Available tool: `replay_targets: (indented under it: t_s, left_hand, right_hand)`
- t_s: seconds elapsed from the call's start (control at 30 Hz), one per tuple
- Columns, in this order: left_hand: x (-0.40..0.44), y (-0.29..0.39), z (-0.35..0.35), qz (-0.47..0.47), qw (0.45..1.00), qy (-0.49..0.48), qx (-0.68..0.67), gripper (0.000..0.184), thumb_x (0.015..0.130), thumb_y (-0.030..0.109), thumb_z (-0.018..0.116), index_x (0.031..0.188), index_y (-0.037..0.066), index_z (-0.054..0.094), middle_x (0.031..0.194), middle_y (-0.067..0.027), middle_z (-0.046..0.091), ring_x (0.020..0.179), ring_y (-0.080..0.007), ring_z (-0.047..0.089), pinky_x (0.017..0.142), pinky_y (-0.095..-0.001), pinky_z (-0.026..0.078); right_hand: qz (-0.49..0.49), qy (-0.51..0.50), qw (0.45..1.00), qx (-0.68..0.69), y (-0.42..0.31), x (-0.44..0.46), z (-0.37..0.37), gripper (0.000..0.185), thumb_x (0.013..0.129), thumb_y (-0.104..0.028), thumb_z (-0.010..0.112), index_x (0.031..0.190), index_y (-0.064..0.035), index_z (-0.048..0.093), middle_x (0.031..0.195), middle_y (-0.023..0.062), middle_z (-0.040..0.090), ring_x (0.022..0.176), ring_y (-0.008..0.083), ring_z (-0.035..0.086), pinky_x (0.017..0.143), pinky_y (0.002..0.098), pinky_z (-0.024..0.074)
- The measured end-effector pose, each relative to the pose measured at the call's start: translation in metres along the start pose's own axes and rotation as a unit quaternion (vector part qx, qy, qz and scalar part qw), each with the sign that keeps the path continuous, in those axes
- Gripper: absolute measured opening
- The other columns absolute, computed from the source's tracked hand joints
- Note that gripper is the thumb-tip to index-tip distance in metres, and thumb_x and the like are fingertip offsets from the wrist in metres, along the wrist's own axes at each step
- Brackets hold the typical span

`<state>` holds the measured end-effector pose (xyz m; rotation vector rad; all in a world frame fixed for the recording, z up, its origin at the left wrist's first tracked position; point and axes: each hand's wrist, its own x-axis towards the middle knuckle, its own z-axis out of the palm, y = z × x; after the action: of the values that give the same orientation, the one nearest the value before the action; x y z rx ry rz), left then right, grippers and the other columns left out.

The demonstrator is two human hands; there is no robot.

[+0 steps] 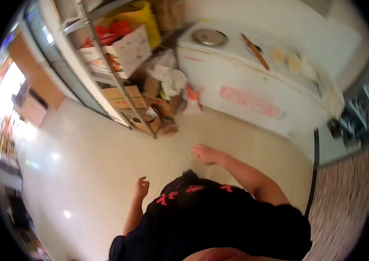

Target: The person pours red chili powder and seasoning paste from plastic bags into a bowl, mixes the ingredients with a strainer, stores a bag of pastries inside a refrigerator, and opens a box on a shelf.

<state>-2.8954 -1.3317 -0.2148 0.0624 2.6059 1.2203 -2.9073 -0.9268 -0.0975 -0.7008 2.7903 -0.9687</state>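
Note:
My left hand (141, 188) hangs over the tiled floor beside my body, its fingers loosely bent and somewhat apart. Farther forward, my right hand (206, 154) is also above the floor, slightly blurred, with loosely curved fingers. No object shows in either hand. Ahead of the right hand stands a long white chest (236, 89) with red lettering on its front. On its top are a round metal lid (209, 37), a long brown wooden piece (255, 51) and pale round items (294, 63) whose kind I cannot make out.
A metal rack (117, 80) ahead holds cardboard boxes (125, 96), a yellow bag (148, 21) and red bags. A red-and-white plastic bag (192, 101) lies on the floor (93, 161) near the rack. A striped mat (341, 204) is at the right, below shelving with dark items (363, 108).

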Motion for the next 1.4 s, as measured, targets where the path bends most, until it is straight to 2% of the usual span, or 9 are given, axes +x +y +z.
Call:
replay_targets:
  t_s: [0.03, 0.23, 0.33, 0.63, 0.8, 0.9, 1.1, 1.3, 1.4]
  left_hand:
    - [0.033, 0.022, 0.000, 0.007, 1.000, 0.018, -0.012, 0.035, 0.078, 0.020, 0.053, 0.108, 0.003, 0.053, 0.090, -0.0203, 0.061, 0.081, -0.0313, 0.060, 0.071, -0.0390, 0.048]
    - [0.149, 0.229, -0.058, 0.125, 0.991, 0.001, 0.055, 0.038, 0.078, 0.015, 0.056, 0.115, 0.005, 0.048, 0.100, -0.0166, 0.057, 0.084, -0.0273, 0.059, 0.075, -0.0371, 0.047]
    - [0.202, 0.276, -0.075, 0.176, 0.983, 0.043, 0.039, 0.043, 0.077, 0.009, 0.058, 0.117, 0.005, 0.045, 0.107, -0.0162, 0.053, 0.083, -0.0269, 0.059, 0.074, -0.0364, 0.047]
    - [0.334, 0.411, -0.168, 0.236, 0.885, 0.388, 0.104, 0.055, 0.072, 0.004, 0.063, 0.122, 0.007, 0.041, 0.128, -0.0161, 0.038, 0.096, -0.0299, 0.054, 0.078, -0.0357, 0.047]
    - [0.392, 0.457, -0.218, 0.131, 0.876, 0.392, 0.248, 0.047, 0.077, 0.020, 0.061, 0.119, 0.007, 0.045, 0.120, -0.0142, 0.046, 0.098, -0.0341, 0.053, 0.076, -0.0403, 0.047]
    - [0.412, 0.449, -0.229, 0.078, 0.875, 0.360, 0.315, 0.032, 0.078, 0.028, 0.059, 0.101, 0.006, 0.054, 0.093, -0.0124, 0.056, 0.080, -0.0348, 0.056, 0.066, -0.0427, 0.046]
    - [0.389, 0.459, -0.209, 0.141, 0.869, 0.342, 0.329, 0.016, 0.075, 0.022, 0.062, 0.079, 0.007, 0.057, 0.074, -0.0092, 0.054, 0.064, -0.0328, 0.055, 0.054, -0.0412, 0.044]
    - [0.327, 0.483, -0.155, 0.211, 0.901, 0.269, 0.269, 0.015, 0.068, 0.013, 0.068, 0.076, 0.006, 0.057, 0.066, -0.0070, 0.051, 0.053, -0.0259, 0.052, 0.045, -0.0346, 0.041]
    - [0.313, 0.485, -0.144, 0.259, 0.907, 0.236, 0.233, 0.016, 0.068, 0.014, 0.069, 0.075, 0.006, 0.058, 0.060, -0.0041, 0.048, 0.047, -0.0225, 0.049, 0.040, -0.0323, 0.039]
  right_hand:
    - [-0.087, 0.017, 0.995, -0.043, 0.012, 0.019, -0.009, 0.028, 0.080, -0.015, 0.051, 0.107, -0.0057, 0.055, 0.110, 0.0160, 0.049, 0.096, 0.0279, 0.052, 0.083, 0.0368, 0.0428]
    - [0.084, -0.007, 0.982, 0.170, 0.041, 0.095, -0.112, 0.029, 0.080, -0.007, 0.052, 0.109, -0.0046, 0.054, 0.115, 0.0153, 0.046, 0.095, 0.0227, 0.053, 0.080, 0.0307, 0.0456]
    - [0.079, -0.019, 0.989, 0.123, 0.099, 0.147, -0.142, 0.033, 0.079, -0.006, 0.052, 0.113, -0.0062, 0.052, 0.118, 0.0157, 0.044, 0.091, 0.0220, 0.054, 0.076, 0.0293, 0.0471]
    - [-0.287, 0.188, 0.935, -0.092, 0.084, 0.403, -0.326, 0.042, 0.078, -0.005, 0.056, 0.119, -0.0043, 0.047, 0.129, 0.0142, 0.037, 0.115, 0.0286, 0.043, 0.089, 0.0376, 0.0400]
    - [-0.431, 0.225, 0.860, -0.159, 0.058, 0.534, -0.382, 0.036, 0.081, -0.017, 0.056, 0.115, -0.0065, 0.051, 0.123, 0.0147, 0.045, 0.109, 0.0314, 0.046, 0.089, 0.0404, 0.0385]
    - [-0.384, 0.035, 0.905, -0.181, 0.071, 0.592, -0.375, 0.023, 0.081, -0.024, 0.055, 0.095, -0.0067, 0.058, 0.098, 0.0120, 0.058, 0.091, 0.0312, 0.053, 0.081, 0.0404, 0.0408]
    - [-0.453, 0.028, 0.868, -0.202, 0.084, 0.551, -0.382, 0.026, 0.078, -0.029, 0.058, 0.067, -0.0068, 0.050, 0.072, 0.0074, 0.055, 0.072, 0.0285, 0.053, 0.067, 0.0391, 0.0404]
    - [-0.464, -0.077, 0.863, -0.184, 0.099, 0.463, -0.405, 0.021, 0.073, -0.026, 0.065, 0.072, -0.0071, 0.055, 0.069, 0.0053, 0.053, 0.069, 0.0259, 0.052, 0.062, 0.0356, 0.0405]
    - [-0.393, -0.255, 0.870, -0.151, 0.087, 0.452, -0.424, 0.025, 0.073, -0.026, 0.066, 0.087, -0.0060, 0.060, 0.083, 0.0084, 0.058, 0.080, 0.0268, 0.055, 0.070, 0.0354, 0.0437]
